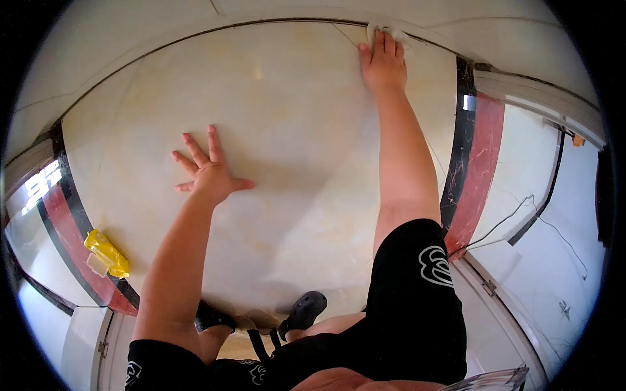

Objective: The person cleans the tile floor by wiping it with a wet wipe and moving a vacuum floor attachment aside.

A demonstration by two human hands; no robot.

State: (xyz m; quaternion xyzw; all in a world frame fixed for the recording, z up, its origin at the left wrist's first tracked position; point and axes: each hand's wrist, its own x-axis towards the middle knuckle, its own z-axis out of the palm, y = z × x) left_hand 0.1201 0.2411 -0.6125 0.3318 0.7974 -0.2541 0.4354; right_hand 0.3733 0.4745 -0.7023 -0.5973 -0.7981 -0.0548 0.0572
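My left hand [207,168] is open, its fingers spread wide and its palm down on the cream tiled floor [274,117]. Farther out, my right hand [386,64] reaches to the line where the floor meets the wall. Under its fingertips is a thin white wipe [372,31], pressed against that edge and partly hidden by the fingers. The thumb stands apart from the other fingers. A yellow soft pack [107,253] with a pale flap lies on the floor to the left of my left forearm.
A pale wall [287,12] runs along the far edge. Black and red stone strips [475,169] cross the floor at the right, with a thin cable [499,236] beyond them. White doors [85,345] stand at both sides. My dark clog [305,311] rests close to my body.
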